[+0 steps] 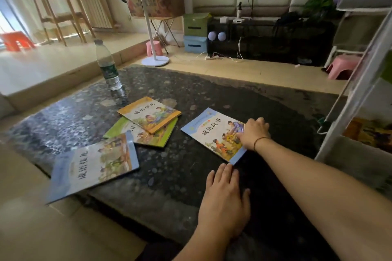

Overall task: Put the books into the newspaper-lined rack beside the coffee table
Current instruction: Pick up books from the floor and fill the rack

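The blue-bordered book (214,133) lies flat on my worktop (180,176), toward two o'clock. My right hand (253,133) curls over its right edge; my left hand (223,201) rests flat and open, fingertips touching its near corner. At ten o'clock lie an orange-bordered book (149,114) atop a green-bordered book (148,136), another blue book (91,165) overhanging the edge, a water bottle (108,68) beyond. The white rack (352,99), at three o'clock, is cut off.

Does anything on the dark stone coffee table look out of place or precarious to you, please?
Yes: the blue-bordered picture book at the near left corner hangs partly over the edge of the dark stone coffee table and could slip off. The orange-bordered book lies askew across the green-bordered book.
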Motion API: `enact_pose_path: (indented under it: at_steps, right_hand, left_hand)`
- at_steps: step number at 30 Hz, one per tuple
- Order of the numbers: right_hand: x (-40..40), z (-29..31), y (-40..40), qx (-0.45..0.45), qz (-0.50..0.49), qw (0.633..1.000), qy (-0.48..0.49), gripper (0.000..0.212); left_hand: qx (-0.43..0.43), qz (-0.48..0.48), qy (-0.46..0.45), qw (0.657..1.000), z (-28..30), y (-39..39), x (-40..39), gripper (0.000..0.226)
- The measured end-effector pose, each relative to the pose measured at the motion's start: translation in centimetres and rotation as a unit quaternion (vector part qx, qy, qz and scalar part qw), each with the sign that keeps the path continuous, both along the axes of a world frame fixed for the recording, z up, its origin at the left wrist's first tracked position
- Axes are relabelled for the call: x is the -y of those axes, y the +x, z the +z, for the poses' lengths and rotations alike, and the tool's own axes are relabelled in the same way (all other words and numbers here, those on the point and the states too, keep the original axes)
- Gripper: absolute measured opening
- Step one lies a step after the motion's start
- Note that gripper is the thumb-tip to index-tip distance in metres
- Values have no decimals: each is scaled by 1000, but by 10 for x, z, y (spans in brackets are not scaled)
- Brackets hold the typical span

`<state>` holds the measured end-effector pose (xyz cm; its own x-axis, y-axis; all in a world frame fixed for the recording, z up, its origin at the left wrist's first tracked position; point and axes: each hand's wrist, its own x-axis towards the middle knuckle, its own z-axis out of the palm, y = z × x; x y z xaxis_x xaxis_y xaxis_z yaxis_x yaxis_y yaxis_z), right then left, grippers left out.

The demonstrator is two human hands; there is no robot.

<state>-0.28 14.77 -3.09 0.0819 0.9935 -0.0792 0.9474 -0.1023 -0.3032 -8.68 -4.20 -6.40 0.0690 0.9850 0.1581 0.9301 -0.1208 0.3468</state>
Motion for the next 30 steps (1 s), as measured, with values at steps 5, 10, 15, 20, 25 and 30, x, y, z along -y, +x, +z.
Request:
enact_pose_path:
  at_steps: [5,10,15,20,25,30]
  right_hand:
    - [22,26,13,-158,-25,985,61,18]
    - [88,53,42,-327,-43,939,98,8]
    - [174,50,71,-511,-49,855,78,16]
    - [222,67,111,-460,49,886,28,29]
    - [233,133,151,-269,128,927,226,68]
    - [228,217,184,147,203,887,389,75]
  left_hand:
    - [68,23,23,997,3,1,2,52]
    - [360,191,76,910,25,-2,6,22]
    - [671,218,-64,706,42,1,3,23]
    - [745,88,-87,655,57,7,35,22]
    - [765,-23,-113,634,77,19,53,37]
    - [701,-124,-97,695,111,61,48,32]
